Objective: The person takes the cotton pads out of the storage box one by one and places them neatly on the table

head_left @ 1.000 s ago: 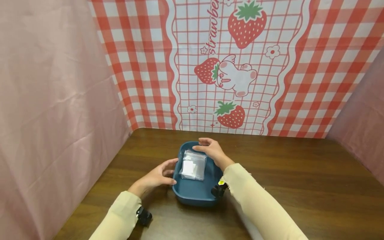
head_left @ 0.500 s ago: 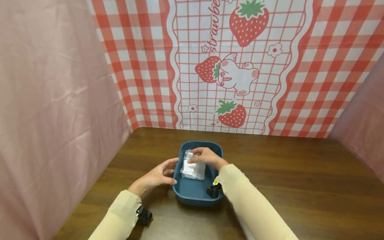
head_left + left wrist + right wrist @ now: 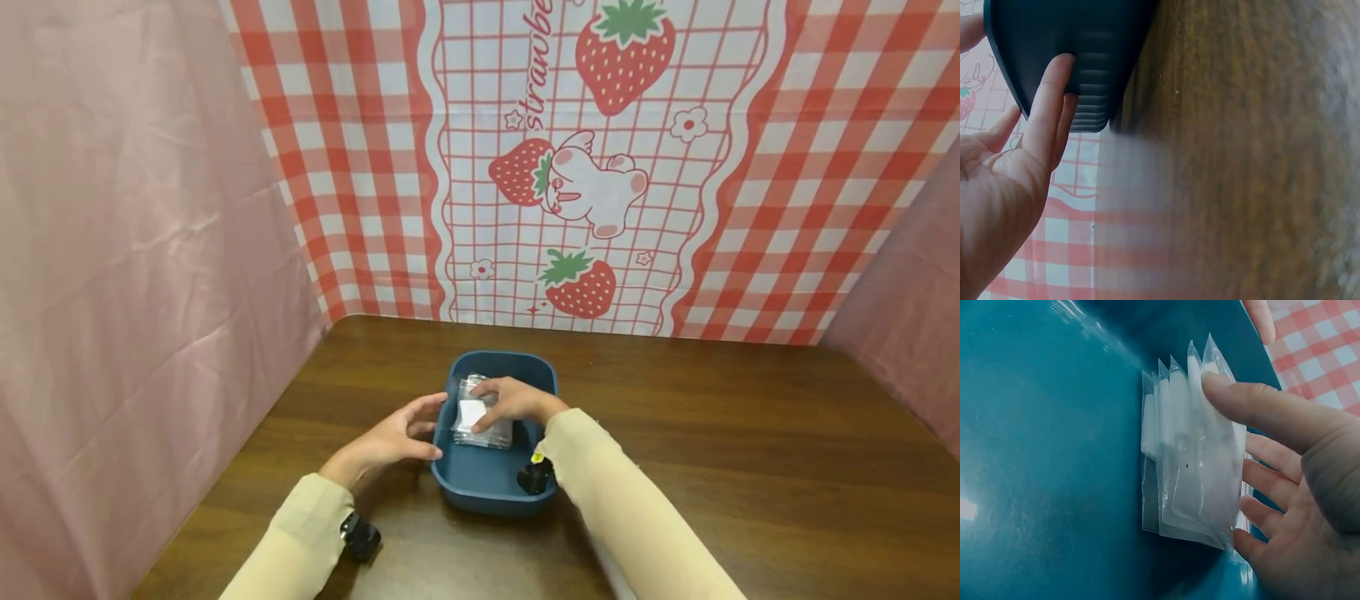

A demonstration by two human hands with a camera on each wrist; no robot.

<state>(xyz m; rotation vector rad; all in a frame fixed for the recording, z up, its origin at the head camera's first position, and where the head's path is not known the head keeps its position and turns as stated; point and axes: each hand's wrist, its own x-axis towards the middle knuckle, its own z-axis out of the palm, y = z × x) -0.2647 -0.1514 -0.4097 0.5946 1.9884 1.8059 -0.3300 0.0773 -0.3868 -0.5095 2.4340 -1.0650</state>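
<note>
A blue plastic tray (image 3: 495,507) stands on the table, holding a stack of small clear plastic bags (image 3: 491,435) with white pieces inside. My right hand (image 3: 517,402) reaches over the tray's right side and holds the bags. In the right wrist view its thumb (image 3: 1235,397) lies against the bag nearest it, while the other fingers are at the stack's far side, their tips partly hidden. Fanned bags (image 3: 1188,456) show their pointed corners there. My left hand (image 3: 390,442) rests with spread, relaxed fingers against the tray's left outer wall (image 3: 1094,75).
The brown wooden table (image 3: 712,450) extends on both sides. A red-and-white checked cloth with strawberries (image 3: 577,287) hangs behind it. Pink curtains (image 3: 150,292) flank the space. Black wrist cameras (image 3: 362,537) sit at both cuffs.
My right hand has come down from over the tray's far end onto the bags, and its thumb has shifted toward me. My left hand stays against the tray.
</note>
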